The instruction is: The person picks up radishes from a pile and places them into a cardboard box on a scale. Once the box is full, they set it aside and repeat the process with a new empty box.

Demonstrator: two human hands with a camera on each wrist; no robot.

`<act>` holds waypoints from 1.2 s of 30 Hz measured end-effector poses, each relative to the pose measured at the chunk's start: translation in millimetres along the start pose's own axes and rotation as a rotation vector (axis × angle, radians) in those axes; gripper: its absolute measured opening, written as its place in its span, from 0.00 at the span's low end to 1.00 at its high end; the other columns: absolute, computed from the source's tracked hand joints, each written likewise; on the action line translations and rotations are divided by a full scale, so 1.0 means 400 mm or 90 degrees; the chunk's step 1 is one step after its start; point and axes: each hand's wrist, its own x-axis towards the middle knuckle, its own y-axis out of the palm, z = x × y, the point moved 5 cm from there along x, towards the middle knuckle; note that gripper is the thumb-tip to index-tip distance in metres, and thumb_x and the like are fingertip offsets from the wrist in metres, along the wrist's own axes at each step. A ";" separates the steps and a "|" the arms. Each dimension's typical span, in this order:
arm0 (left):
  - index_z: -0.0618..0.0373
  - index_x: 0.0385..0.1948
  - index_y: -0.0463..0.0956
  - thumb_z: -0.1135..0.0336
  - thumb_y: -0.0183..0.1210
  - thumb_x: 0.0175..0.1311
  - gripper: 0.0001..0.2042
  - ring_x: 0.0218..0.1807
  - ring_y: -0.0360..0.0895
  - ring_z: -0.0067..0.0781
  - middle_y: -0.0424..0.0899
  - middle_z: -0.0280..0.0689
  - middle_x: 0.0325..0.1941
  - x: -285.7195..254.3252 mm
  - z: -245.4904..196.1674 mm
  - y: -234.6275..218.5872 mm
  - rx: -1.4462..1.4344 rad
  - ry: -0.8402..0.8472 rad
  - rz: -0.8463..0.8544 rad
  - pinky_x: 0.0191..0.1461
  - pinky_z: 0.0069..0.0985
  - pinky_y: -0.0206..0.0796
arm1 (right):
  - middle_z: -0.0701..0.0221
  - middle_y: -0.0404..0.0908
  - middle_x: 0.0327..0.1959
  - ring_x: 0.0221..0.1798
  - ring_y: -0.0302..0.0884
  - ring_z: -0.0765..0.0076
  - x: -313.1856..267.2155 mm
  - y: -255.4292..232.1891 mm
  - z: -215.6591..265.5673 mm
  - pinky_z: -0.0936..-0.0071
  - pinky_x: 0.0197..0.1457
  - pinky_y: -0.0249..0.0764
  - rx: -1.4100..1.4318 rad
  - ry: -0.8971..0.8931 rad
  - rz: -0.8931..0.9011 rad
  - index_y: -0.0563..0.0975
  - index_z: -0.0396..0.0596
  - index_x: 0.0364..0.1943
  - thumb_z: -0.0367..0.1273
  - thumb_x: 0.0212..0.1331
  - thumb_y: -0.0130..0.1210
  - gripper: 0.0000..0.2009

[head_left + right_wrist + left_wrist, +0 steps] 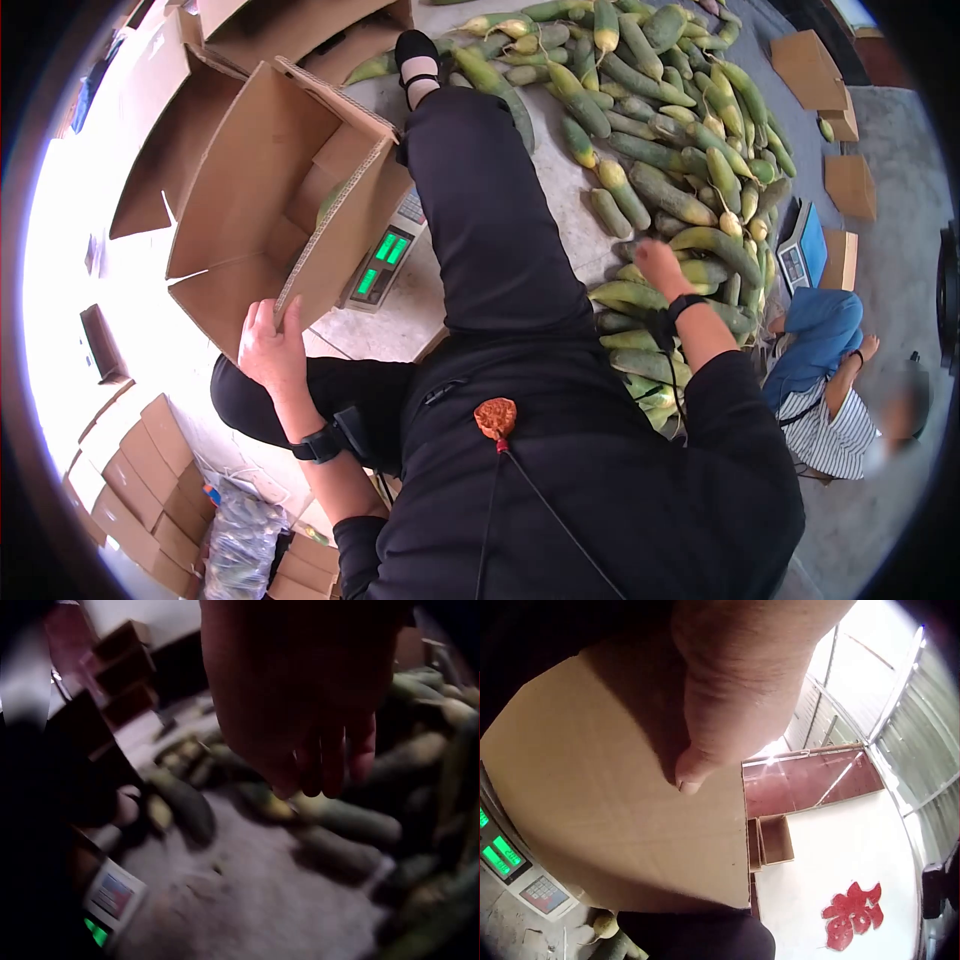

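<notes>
My left hand (272,350) grips the near edge of an open cardboard box (225,220), thumb on the outer face of its flap. In the left wrist view the thumb (712,742) lies along the brown cardboard (630,802). Part of a green radish (330,200) shows inside the box. A digital scale (378,268) with lit green digits shows at the box's right side. My right hand (663,268) is over the near part of a pile of long green radishes (672,200). Its fingers (332,769) hang down, loosely bent, with nothing held.
More cardboard boxes (150,470) stand at the lower left, near a plastic-wrapped bundle (243,535). My outstretched leg (485,210) lies between box and pile. At the right a person in a striped top (830,440) sits near another scale (795,262) and several small boxes (850,187).
</notes>
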 end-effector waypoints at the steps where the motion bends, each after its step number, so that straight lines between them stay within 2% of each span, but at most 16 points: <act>1: 0.54 0.30 0.76 0.53 0.62 0.52 0.14 0.38 0.78 0.39 0.80 0.33 0.34 0.000 0.001 0.002 -0.001 -0.007 0.016 0.36 0.31 0.70 | 0.57 0.80 0.35 0.41 0.77 0.47 -0.049 0.064 -0.053 0.57 0.46 0.73 -0.032 0.002 0.072 0.78 0.47 0.33 0.36 0.49 0.56 0.10; 2: 0.54 0.30 0.76 0.53 0.62 0.52 0.14 0.38 0.78 0.39 0.80 0.33 0.34 -0.001 0.000 0.004 0.000 -0.002 0.020 0.36 0.31 0.70 | 0.57 0.80 0.36 0.42 0.77 0.49 -0.101 0.109 -0.082 0.58 0.48 0.73 -0.062 0.003 0.144 0.79 0.49 0.35 0.38 0.48 0.58 0.12; 4: 0.54 0.31 0.77 0.53 0.62 0.52 0.14 0.38 0.78 0.39 0.80 0.33 0.34 -0.001 -0.001 0.002 0.008 -0.005 0.009 0.37 0.31 0.70 | 0.61 0.78 0.46 0.50 0.75 0.54 -0.210 0.133 -0.061 0.61 0.54 0.72 -0.065 0.103 0.323 0.78 0.55 0.44 0.43 0.46 0.60 0.19; 6: 0.53 0.31 0.77 0.53 0.62 0.52 0.14 0.38 0.78 0.39 0.80 0.33 0.34 0.000 -0.005 -0.001 -0.001 -0.007 0.013 0.37 0.31 0.70 | 0.66 0.71 0.56 0.59 0.67 0.55 -0.295 0.167 -0.013 0.59 0.58 0.69 -0.164 0.078 0.402 0.74 0.59 0.50 0.47 0.45 0.61 0.25; 8: 0.53 0.31 0.77 0.54 0.62 0.52 0.14 0.37 0.78 0.40 0.80 0.33 0.34 -0.003 -0.005 0.000 -0.009 -0.013 0.017 0.37 0.32 0.70 | 0.70 0.65 0.61 0.65 0.58 0.56 -0.354 0.238 0.000 0.52 0.60 0.64 -0.128 0.079 0.515 0.72 0.61 0.53 0.50 0.46 0.60 0.27; 12: 0.53 0.32 0.77 0.55 0.62 0.52 0.13 0.37 0.79 0.40 0.80 0.33 0.34 -0.002 -0.004 0.002 -0.011 0.000 -0.002 0.37 0.31 0.70 | 0.69 0.66 0.60 0.64 0.60 0.57 -0.402 0.280 0.061 0.47 0.59 0.61 -0.166 0.021 0.584 0.73 0.61 0.52 0.48 0.49 0.60 0.25; 14: 0.53 0.33 0.77 0.55 0.62 0.52 0.13 0.37 0.79 0.40 0.80 0.33 0.34 -0.004 -0.003 -0.001 -0.013 0.000 -0.005 0.37 0.31 0.69 | 0.69 0.67 0.59 0.64 0.60 0.57 -0.404 0.287 0.061 0.45 0.57 0.60 -0.240 0.004 0.603 0.73 0.59 0.52 0.43 0.53 0.58 0.21; 15: 0.53 0.32 0.77 0.55 0.62 0.52 0.13 0.37 0.79 0.39 0.80 0.33 0.34 -0.001 -0.005 0.000 -0.021 -0.002 0.003 0.37 0.31 0.69 | 0.69 0.67 0.59 0.64 0.60 0.57 -0.396 0.304 0.050 0.45 0.57 0.60 -0.242 0.000 0.597 0.73 0.59 0.52 0.43 0.53 0.58 0.21; 17: 0.53 0.32 0.77 0.56 0.62 0.52 0.13 0.36 0.79 0.39 0.80 0.33 0.33 -0.003 -0.001 -0.002 -0.025 -0.010 0.011 0.37 0.31 0.69 | 0.70 0.70 0.56 0.63 0.61 0.57 -0.394 0.334 0.025 0.49 0.54 0.62 -0.257 0.011 0.497 0.74 0.57 0.51 0.36 0.54 0.56 0.18; 20: 0.54 0.30 0.77 0.56 0.62 0.52 0.12 0.37 0.78 0.39 0.80 0.33 0.33 -0.001 0.000 0.000 -0.023 -0.015 0.010 0.37 0.31 0.69 | 0.70 0.70 0.54 0.61 0.62 0.58 -0.386 0.348 0.042 0.51 0.55 0.62 -0.325 0.000 0.499 0.76 0.57 0.49 0.33 0.53 0.56 0.17; 21: 0.54 0.30 0.77 0.56 0.62 0.52 0.12 0.36 0.78 0.39 0.80 0.33 0.33 0.000 -0.005 -0.002 -0.025 -0.002 0.001 0.36 0.31 0.69 | 0.69 0.70 0.52 0.61 0.63 0.60 -0.388 0.341 0.050 0.54 0.56 0.62 -0.338 -0.003 0.499 0.77 0.57 0.48 0.32 0.53 0.54 0.16; 24: 0.55 0.27 0.76 0.56 0.63 0.51 0.12 0.35 0.78 0.39 0.79 0.33 0.30 0.001 -0.012 -0.013 -0.016 -0.004 0.000 0.35 0.31 0.68 | 0.66 0.70 0.52 0.60 0.62 0.57 -0.378 0.292 0.065 0.53 0.55 0.64 -0.298 0.008 0.437 0.78 0.57 0.47 0.33 0.55 0.50 0.15; 28: 0.54 0.26 0.76 0.57 0.63 0.51 0.11 0.34 0.77 0.39 0.78 0.33 0.29 0.006 -0.015 -0.017 -0.028 0.014 -0.021 0.34 0.32 0.68 | 0.62 0.73 0.51 0.58 0.69 0.54 -0.310 0.220 0.014 0.53 0.52 0.70 -0.211 0.027 0.415 0.75 0.55 0.46 0.33 0.49 0.53 0.17; 33: 0.54 0.28 0.76 0.56 0.62 0.52 0.12 0.35 0.78 0.40 0.78 0.34 0.30 0.003 -0.009 -0.019 -0.033 0.003 0.012 0.35 0.32 0.68 | 0.57 0.78 0.45 0.49 0.76 0.51 -0.182 0.008 0.003 0.60 0.51 0.73 -0.119 0.038 0.184 0.70 0.48 0.49 0.33 0.46 0.61 0.22; 34: 0.54 0.28 0.76 0.56 0.62 0.52 0.12 0.34 0.78 0.40 0.78 0.34 0.29 0.005 -0.007 -0.018 -0.030 0.002 0.016 0.35 0.32 0.68 | 0.57 0.78 0.45 0.49 0.76 0.51 -0.156 -0.005 -0.023 0.60 0.51 0.73 -0.122 0.035 0.180 0.70 0.48 0.49 0.33 0.46 0.61 0.22; 36: 0.54 0.27 0.76 0.56 0.62 0.52 0.12 0.34 0.77 0.40 0.78 0.34 0.29 0.005 -0.003 -0.018 -0.037 -0.001 0.015 0.35 0.32 0.67 | 0.54 0.79 0.42 0.48 0.77 0.51 -0.100 -0.068 -0.047 0.62 0.51 0.73 0.067 0.026 0.013 0.70 0.47 0.51 0.31 0.44 0.62 0.25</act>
